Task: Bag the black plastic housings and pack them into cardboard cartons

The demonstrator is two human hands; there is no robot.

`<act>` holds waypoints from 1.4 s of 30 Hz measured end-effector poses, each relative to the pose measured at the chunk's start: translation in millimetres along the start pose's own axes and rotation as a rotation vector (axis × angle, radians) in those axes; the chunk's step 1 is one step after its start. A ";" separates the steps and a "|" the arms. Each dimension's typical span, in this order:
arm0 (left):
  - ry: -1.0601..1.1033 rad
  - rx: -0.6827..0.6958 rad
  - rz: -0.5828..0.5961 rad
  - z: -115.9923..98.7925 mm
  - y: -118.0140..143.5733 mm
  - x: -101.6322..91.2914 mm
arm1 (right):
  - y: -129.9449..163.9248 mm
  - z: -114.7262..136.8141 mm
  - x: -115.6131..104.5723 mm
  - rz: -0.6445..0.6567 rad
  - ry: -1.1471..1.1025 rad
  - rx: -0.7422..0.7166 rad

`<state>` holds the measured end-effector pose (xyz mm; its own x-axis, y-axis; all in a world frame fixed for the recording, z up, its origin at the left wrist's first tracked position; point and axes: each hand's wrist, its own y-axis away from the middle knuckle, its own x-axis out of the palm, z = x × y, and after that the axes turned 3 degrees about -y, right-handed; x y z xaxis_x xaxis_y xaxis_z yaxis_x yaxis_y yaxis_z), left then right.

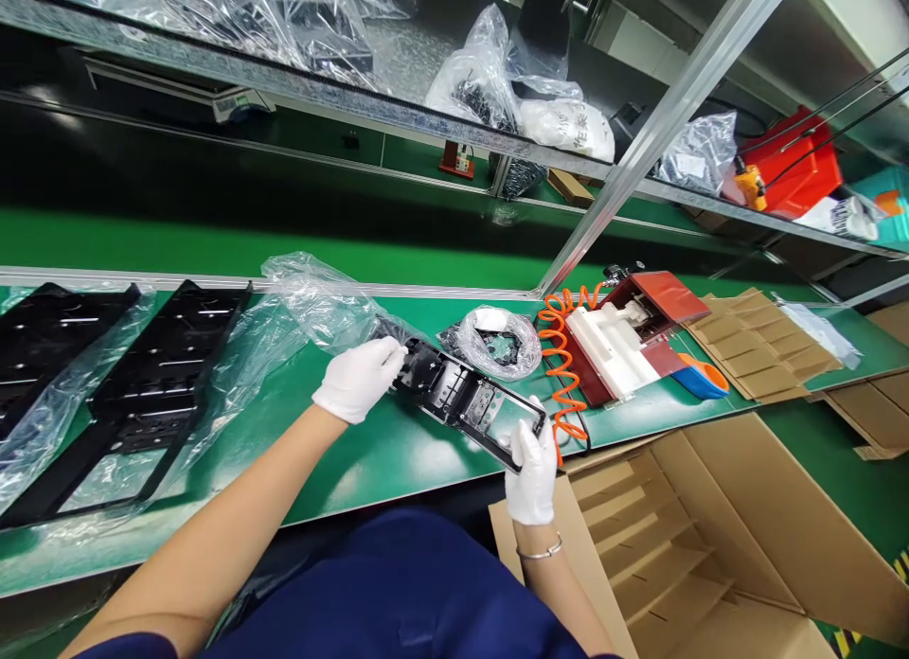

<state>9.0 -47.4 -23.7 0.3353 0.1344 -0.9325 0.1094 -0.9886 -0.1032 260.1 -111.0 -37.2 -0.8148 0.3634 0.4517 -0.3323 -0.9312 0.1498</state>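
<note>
A black metal bracket (454, 392) with an open frame at one end lies slanted between my two white-gloved hands, over the green bench (333, 479). My left hand (361, 379) is closed at its far left end, where a clear plastic bag (319, 299) stretches away behind it. At the frame's near right corner, my right hand (532, 471) has its fingers wrapped round the edge. Just behind the bracket sits a clear plastic bag of black parts (497, 342). Two larger black metal frames (167, 356) lie on clear plastic at the left.
To the right stands a red-and-white bench machine (617, 347) with a coiled orange air hose (561, 356). An open cardboard box (710, 536) with dividers is below the bench edge. A cardboard divider (763, 342) lies at the right. Overhead runs a metal shelf (341, 96) with bagged parts.
</note>
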 end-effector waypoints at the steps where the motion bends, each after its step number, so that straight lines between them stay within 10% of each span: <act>1: 0.004 0.024 0.016 0.5 1.6 -0.8 | -1.9 0.6 -1.3 -0.016 -0.003 -0.002; 26: 0.061 0.556 0.127 -51.5 51.1 38.7 | -9.3 -27.9 32.5 0.055 -0.073 0.059; 35: 0.229 0.318 -0.061 -42.7 25.2 7.3 | 1.4 -40.4 33.2 0.117 0.090 -0.083; 42: 0.018 0.534 0.041 -48.1 58.1 47.8 | -20.6 -37.7 33.8 0.049 -0.085 0.034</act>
<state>76.4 -95.2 -57.6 0.3458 0.0916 -0.9338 -0.3940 -0.8891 -0.2331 221.5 -78.4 -58.1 -0.7859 0.3150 0.5321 -0.2755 -0.9488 0.1547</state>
